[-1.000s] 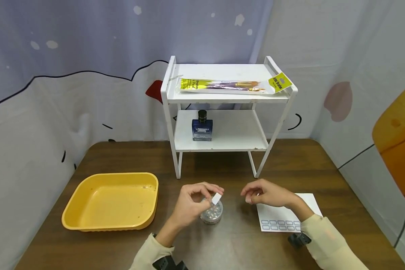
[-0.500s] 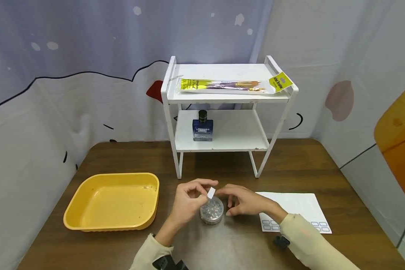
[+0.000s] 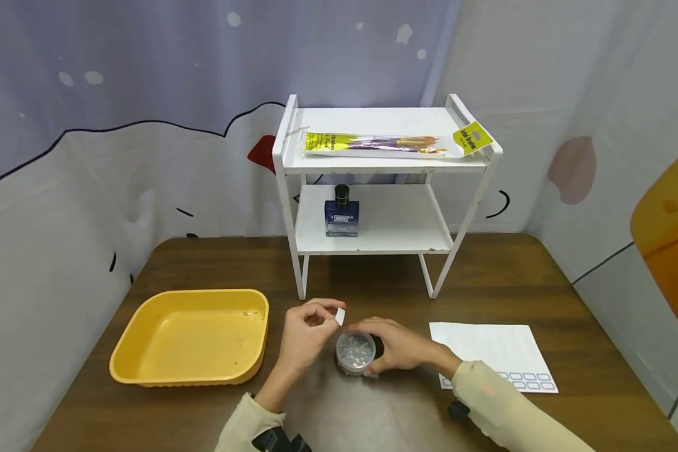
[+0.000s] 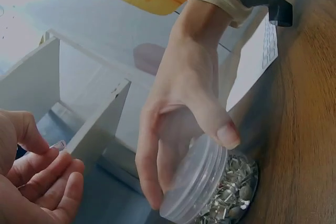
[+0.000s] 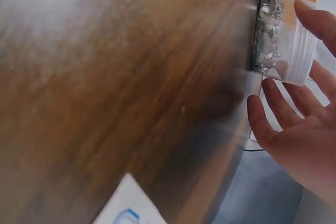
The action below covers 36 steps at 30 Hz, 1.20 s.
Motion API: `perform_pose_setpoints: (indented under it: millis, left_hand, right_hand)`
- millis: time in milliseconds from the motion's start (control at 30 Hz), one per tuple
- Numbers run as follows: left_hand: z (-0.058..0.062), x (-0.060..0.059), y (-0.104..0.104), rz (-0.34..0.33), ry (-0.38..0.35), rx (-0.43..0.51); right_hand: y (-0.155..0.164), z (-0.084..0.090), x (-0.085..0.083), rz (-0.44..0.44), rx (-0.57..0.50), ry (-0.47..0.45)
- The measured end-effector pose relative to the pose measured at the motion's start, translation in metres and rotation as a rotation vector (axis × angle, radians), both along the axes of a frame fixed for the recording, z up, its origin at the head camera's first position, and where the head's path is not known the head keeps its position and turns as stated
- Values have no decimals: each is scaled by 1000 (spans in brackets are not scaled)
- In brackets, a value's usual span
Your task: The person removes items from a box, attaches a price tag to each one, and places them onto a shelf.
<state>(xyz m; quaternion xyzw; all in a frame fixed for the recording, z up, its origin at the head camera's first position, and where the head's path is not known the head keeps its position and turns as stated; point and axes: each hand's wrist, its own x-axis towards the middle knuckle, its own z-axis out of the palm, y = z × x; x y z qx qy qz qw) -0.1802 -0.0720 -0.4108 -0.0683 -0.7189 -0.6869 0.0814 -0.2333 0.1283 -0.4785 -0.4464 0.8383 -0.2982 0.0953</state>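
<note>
A small white sticker label [image 3: 340, 316] stands between the thumb and forefinger of my left hand [image 3: 304, 333], which pinches it above the table, just left of the jar. The round clear plastic jar [image 3: 355, 351] holds small silvery metal pieces like thumbtacks, best seen through its wall in the left wrist view. My right hand [image 3: 398, 344] grips this jar from the right, thumb on the near side and fingers on the far side. In the right wrist view, thumb and fingers reach around the jar's lid [image 5: 303, 51] while its base is at the tabletop.
Right of the jar lies a white label sheet [image 3: 486, 342] with blue-outlined labels, partly under the right forearm. A yellow tray [image 3: 189, 339] sits at left. Behind stands a white two-tier shelf [image 3: 384, 235] with a dark blue perfume bottle [image 3: 341, 216] below and packaged brushes [image 3: 395, 144] on top.
My right hand has moved left from over the label sheet to the jar and now grips it. The left hand, still pinching the label, has shifted left, away from above the jar.
</note>
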Motion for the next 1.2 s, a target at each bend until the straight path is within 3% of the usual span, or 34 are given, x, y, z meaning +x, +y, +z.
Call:
perform_pose_setpoints:
  millis: [100, 267, 333, 500, 867, 1200]
  left_hand:
    - [-2, 0, -1, 18, 19, -15]
    - [-21, -8, -5, 83, 16, -50]
    - [-28, -11, -8, 114, -6, -87]
    - [-32, -9, -9, 160, -19, -217]
    - [-33, 3, 1, 247, 160, -559]
    - [-30, 3, 9, 292, 205, -644]
  right_hand:
    - [1, 0, 1, -15, -21, -6]
    - [8, 7, -1, -40, -47, -38]
    - [12, 11, -3, -62, -63, -56]
    - [22, 27, -7, -115, -113, -64]
    - [18, 68, 4, -232, -190, -54]
    - [23, 48, -8, -221, -168, -39]
